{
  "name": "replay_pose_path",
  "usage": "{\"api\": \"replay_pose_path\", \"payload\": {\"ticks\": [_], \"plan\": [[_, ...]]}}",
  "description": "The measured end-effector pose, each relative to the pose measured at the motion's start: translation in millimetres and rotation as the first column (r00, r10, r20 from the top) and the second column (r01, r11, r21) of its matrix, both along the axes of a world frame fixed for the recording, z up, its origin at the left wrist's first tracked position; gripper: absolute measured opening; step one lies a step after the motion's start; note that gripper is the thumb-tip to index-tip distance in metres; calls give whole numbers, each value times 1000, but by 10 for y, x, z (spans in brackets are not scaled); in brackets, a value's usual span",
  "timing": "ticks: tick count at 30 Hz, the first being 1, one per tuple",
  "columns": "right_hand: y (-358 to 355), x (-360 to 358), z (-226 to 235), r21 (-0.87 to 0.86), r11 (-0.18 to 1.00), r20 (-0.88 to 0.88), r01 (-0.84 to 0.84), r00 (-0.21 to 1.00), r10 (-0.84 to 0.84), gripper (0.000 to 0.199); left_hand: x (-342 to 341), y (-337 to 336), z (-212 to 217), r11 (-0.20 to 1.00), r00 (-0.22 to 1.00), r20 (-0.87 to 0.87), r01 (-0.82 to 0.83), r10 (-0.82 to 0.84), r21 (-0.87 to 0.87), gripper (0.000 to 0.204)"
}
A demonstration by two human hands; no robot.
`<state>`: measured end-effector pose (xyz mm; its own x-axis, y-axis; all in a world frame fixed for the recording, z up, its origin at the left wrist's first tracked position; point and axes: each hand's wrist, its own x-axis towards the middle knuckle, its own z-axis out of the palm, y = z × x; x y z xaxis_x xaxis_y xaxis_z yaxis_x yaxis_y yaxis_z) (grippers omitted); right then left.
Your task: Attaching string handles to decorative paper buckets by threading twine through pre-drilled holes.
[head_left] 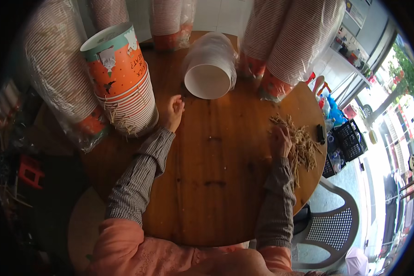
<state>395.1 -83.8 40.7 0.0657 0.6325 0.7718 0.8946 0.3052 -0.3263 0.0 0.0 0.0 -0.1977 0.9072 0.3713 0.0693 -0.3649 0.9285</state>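
Here the wooden sticks lie loosely heaped, pale, perhaps paper-wrapped.

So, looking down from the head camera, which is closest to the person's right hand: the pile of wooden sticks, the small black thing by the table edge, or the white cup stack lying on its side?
From the right hand:
1. Pile of wooden sticks, touching the hand, on its right.
2. Small black thing, just past the pile, near the table's right edge.
3. White cup stack, lying on its side at the far middle of the table.
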Motion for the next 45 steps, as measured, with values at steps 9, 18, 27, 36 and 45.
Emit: {"api": "replay_pose_path", "payload": {"ticks": [9,18,27,36,45], "plan": [[232,-64,-52,-171,984,-278,-55,960,5,13,133,581,392,883,835,-299,-466,462,64,32],[216,-119,-56,-230,970,-339,-85,941,2,15,85,680,287,884,804,-382,-461,455,82,31],[131,-51,-94,-183,980,-377,-85,926,10,16,203,99,425,902,797,-427,-409,427,139,29],[-122,-378,249,-61,884,-823,-463,524,218,13,-10,-836,418,1000,933,-358,-15,21,17,34],[-560,-645,429,-93,656,-879,-749,370,299,11,-384,-1633,433,879,877,-156,-412,454,241,26]]}}
